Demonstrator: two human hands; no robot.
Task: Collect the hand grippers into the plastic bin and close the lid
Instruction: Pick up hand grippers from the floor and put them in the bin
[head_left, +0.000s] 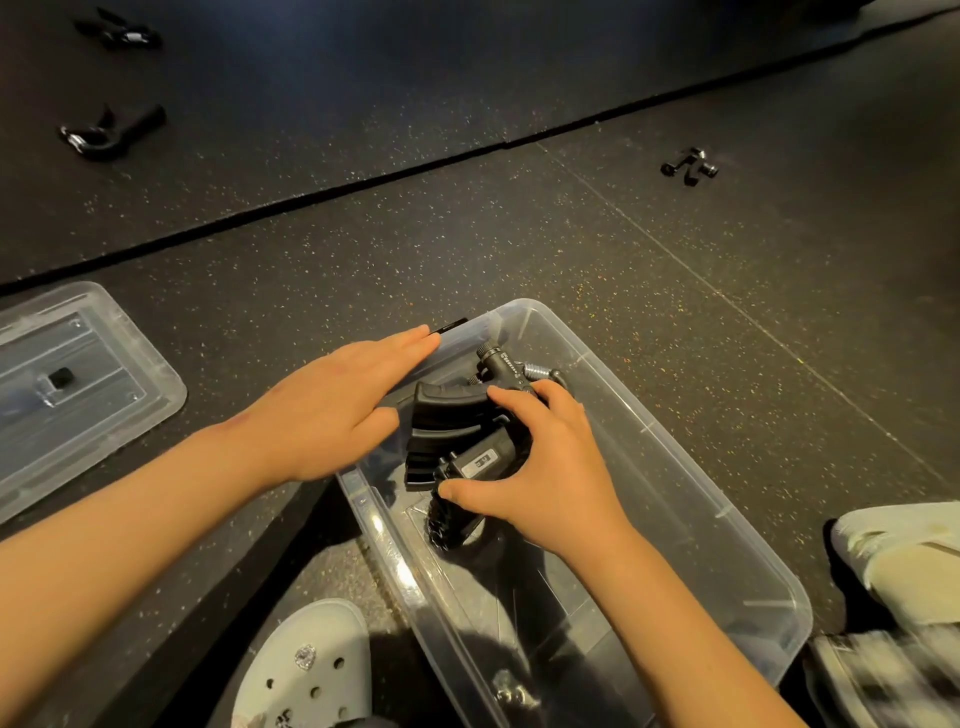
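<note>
A clear plastic bin (675, 467) sits on the dark floor in front of me. Inside it my right hand (545, 467) grips a black hand gripper (452, 426), with another black gripper part below it. My left hand (337, 400) lies flat with straight fingers against the bin's left rim. The clear lid (130, 410) lies on the floor to the left. Three more hand grippers lie loose on the floor: one at the far left (111, 132), one at the top left (119, 31) and one at the right (690, 166).
A raised step edge (363, 182) crosses the speckled rubber floor diagonally behind the bin. My grey clog (306, 670) is at the bottom, left of the bin. A second shoe and patterned fabric (893, 623) sit at the bottom right.
</note>
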